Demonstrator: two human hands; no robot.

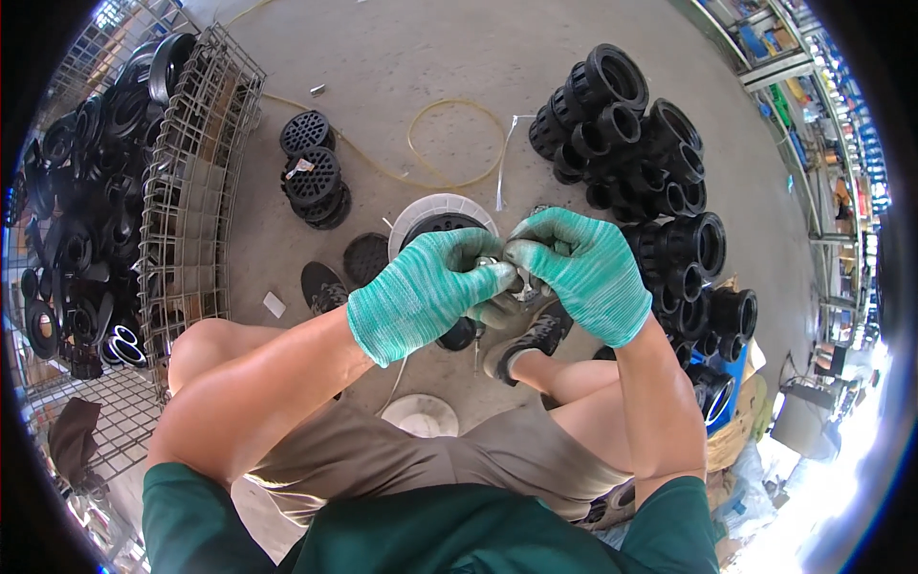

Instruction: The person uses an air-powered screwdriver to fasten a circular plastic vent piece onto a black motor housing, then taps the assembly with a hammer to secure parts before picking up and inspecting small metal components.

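Both gloved hands pinch one small metal part between their fingertips: the left hand closes on it from the left, the right hand from the right. Just beyond lies a black round fitting inside a white ring; stacked black pipe fittings stand far right.

Two gloved hands meet at the centre: the left hand and the right hand, each in one green-and-white knit glove. One wire cage stands on the left, filled with black parts too many to count. Far left of centre sits one stack of black perforated discs, about four high. On the right lies one heap of black pipe fittings, well over twenty. One yellow cord loops on the floor. One white ring lies behind the hands.
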